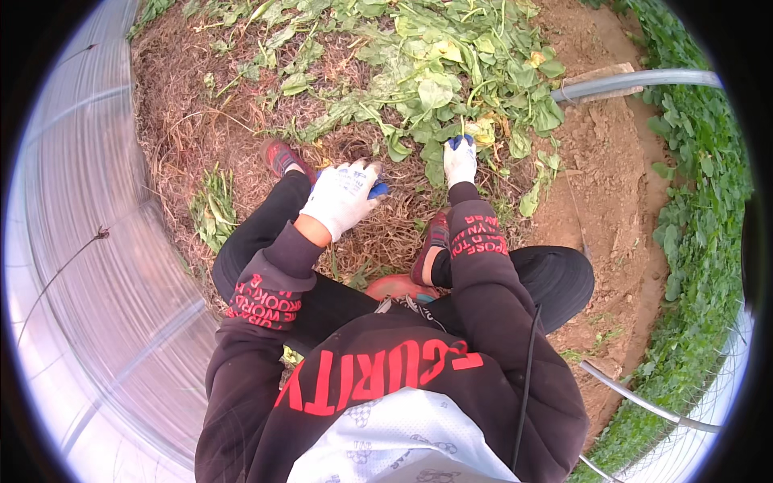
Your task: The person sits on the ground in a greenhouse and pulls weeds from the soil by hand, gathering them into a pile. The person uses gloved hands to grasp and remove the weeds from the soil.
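Observation:
My left hand [345, 196], in a white knit glove with a blue coated palm, hovers over dry straw [398, 199] by my shoe. Its fingers bend downward with the thumb held out; the palm side is hidden. My right hand [461, 160], gloved alike, is at the near edge of a spread of cut green leaves [435, 90]. Its fingers curl around the base of a pale leaf stem [463, 125] that sticks up beyond them. A yellowed, wilted leaf [482, 131] lies right beside these fingers.
A small leaf bunch [213, 208] lies at left, near the plastic sheet wall [90, 241]. Metal pipes [634, 81] enter from the right, over bare soil [604, 181] and green plants [694, 241]. My red shoes [432, 244] flank the straw; a reddish round object [395, 286] is between my legs.

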`<state>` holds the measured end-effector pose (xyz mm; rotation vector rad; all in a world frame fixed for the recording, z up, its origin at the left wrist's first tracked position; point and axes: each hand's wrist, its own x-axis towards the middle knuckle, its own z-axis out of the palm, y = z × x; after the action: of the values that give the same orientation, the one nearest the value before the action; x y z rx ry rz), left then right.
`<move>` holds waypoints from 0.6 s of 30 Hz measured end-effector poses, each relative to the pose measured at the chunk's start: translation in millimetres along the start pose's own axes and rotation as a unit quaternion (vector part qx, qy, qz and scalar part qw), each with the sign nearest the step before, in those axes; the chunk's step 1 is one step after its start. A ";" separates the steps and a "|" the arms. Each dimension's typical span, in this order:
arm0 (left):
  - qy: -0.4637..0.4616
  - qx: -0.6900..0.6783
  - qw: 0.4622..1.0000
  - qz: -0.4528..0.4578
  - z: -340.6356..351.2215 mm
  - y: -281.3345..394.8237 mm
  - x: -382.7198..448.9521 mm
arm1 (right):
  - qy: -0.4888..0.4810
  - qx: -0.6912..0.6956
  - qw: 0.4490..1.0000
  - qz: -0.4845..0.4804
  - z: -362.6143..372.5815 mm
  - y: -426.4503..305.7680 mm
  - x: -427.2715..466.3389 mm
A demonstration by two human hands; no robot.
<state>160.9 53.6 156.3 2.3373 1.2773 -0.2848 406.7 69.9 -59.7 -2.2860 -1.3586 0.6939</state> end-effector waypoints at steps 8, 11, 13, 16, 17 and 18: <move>0.086 -0.200 0.969 -0.118 29.9 -17.1 21.4 | -0.288 0.598 0.747 0.043 -52.3 -106.3 -97.7; 0.078 -0.541 0.826 -0.137 37.0 -30.8 29.1 | -0.376 0.584 0.720 0.008 -51.9 -124.4 -108.6; 0.119 -0.684 0.713 -0.100 37.4 -34.7 27.0 | -0.411 0.607 0.680 -0.007 -60.1 -133.9 -108.9; 0.217 -0.683 0.690 -0.106 38.0 -40.2 26.4 | -0.460 0.629 0.626 0.012 -51.1 -119.0 -89.1; 0.255 -0.671 0.690 -0.095 38.4 -43.3 26.5 | -0.434 0.606 0.665 0.035 -39.5 -106.0 -79.1; 0.228 -0.689 0.677 -0.124 25.9 -41.2 23.4 | -0.378 0.546 0.743 0.077 -18.9 -88.4 -64.1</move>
<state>140.2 77.5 112.5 0.8803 1.2485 0.9540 330.4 51.7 18.6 -1.1277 -0.6009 1.9646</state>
